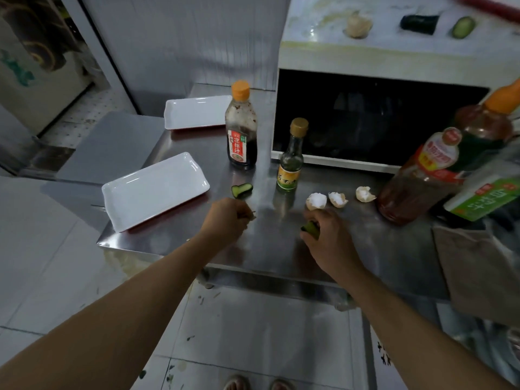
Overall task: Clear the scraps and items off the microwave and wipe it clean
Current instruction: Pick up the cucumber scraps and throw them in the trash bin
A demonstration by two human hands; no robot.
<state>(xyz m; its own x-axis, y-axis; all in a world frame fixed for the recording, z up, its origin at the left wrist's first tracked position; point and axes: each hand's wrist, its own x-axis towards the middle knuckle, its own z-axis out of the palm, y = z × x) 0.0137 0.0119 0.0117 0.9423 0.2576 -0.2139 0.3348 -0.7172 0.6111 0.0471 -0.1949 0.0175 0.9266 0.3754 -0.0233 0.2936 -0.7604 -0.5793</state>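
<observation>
The white microwave (365,60) stands at the back right of the steel table (281,249). On its stained top lie a pale garlic-like scrap (358,25), a dark cucumber chunk (419,23) and a cucumber end (463,27). My right hand (327,235) grips a green cucumber piece (311,228) just above the table. My left hand (229,218) is curled, pinching something small and thin that I cannot make out. One more cucumber piece (241,190) and three eggshell halves (316,200) (337,199) (364,194) lie on the table.
Two white rectangular trays (154,190) (197,112) sit on the left. A dark sauce bottle (241,128) and a small green bottle (291,156) stand before the microwave. A big orange-capped bottle (444,159) and a green-labelled carton (484,195) crowd the right, with a brown cloth (478,271) below.
</observation>
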